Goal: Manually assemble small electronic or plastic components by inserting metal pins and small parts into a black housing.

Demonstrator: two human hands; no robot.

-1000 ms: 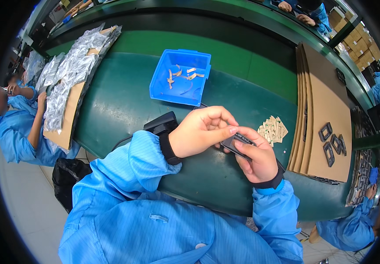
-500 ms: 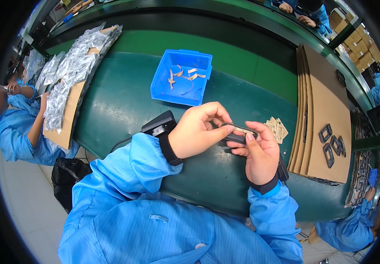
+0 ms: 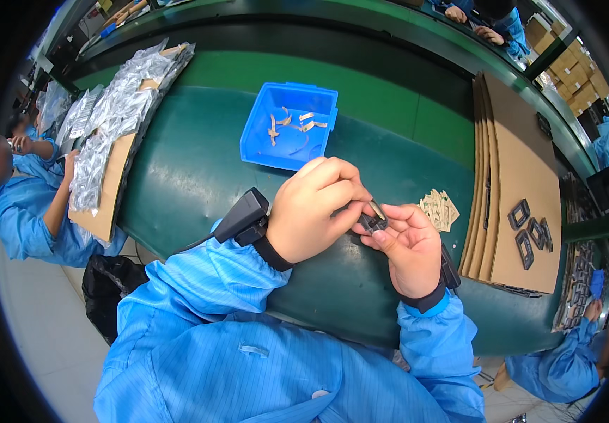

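A small black plastic frame (image 3: 369, 225) is held over the table between my two hands, tilted and partly covered by fingers. A narrow tan strip (image 3: 376, 209) shows at its upper side, against my left fingertips. My left hand (image 3: 318, 210) is closed, its thumb and forefinger pinched at the frame's left end. From the right, my right hand (image 3: 416, 248) grips the same frame between thumb and fingers. A loose pile of flat tan pieces (image 3: 440, 210) lies just beyond my right hand.
Beyond my hands stands a blue bin (image 3: 253, 146) with several tan scraps. Stacked cardboard sheets (image 3: 512, 162) at the right carry several black frames (image 3: 520, 213). Silver-wrapped packages (image 3: 117, 113) lie on cardboard at the left, beside a co-worker's blue sleeve (image 3: 26, 218).
The black frame has been tilted from lying nearly flat, and its strip now points more upward. My left hand has rolled over, with its wrist and the black wrist device turning.
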